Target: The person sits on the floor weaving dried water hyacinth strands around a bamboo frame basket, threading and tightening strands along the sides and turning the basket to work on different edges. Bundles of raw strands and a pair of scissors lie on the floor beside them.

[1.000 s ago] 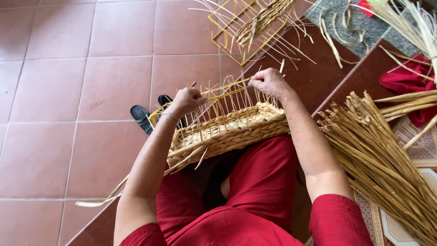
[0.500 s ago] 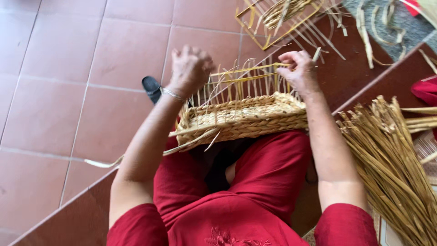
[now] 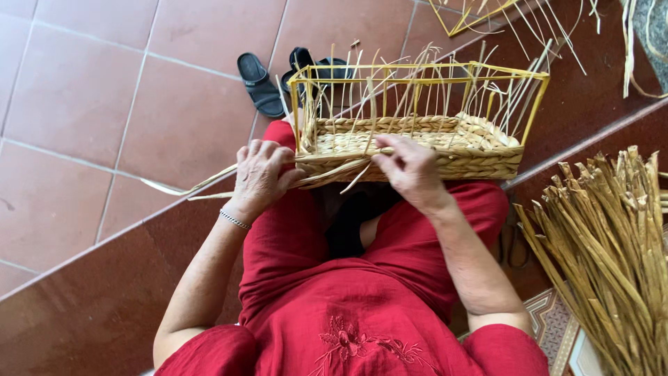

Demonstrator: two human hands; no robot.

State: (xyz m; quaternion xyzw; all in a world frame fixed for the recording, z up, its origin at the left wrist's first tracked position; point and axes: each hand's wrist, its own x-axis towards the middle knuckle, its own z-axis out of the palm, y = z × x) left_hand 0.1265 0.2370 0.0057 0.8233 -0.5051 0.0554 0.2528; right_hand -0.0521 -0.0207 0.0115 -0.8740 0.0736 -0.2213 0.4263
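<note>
- Half-woven basket [image 3: 417, 143]: rectangular, yellow wire frame, woven straw walls rising only part way up; thin upright strands stand free above the weave. It rests across the person's knees, over red trousers [image 3: 292, 244], its long side facing the body.
- Bundle of dried reeds [image 3: 612, 257]: big sheaf at the person's right side, well apart from the basket, cut ends pointing toward the step edge.
- Second wire frame [image 3: 480, 14]: only partly in view beyond the basket, loose straw trailing off it.
- Pair of black sandals [image 3: 278, 76]: on the lower tiled floor just past the basket's far left corner; one sandal is partly hidden behind the frame.
- Left hand [image 3: 261, 174]: at the basket's near left corner, fingers curled and pressed together around flat straw strands [image 3: 209, 184] that trail out leftward over the step edge. A thin bracelet [image 3: 234, 220] sits on that wrist.
- Right hand [image 3: 410, 167]: on the near wall's middle, fingertips pinching a strand against the weave; the hand covers part of the wall.
</note>
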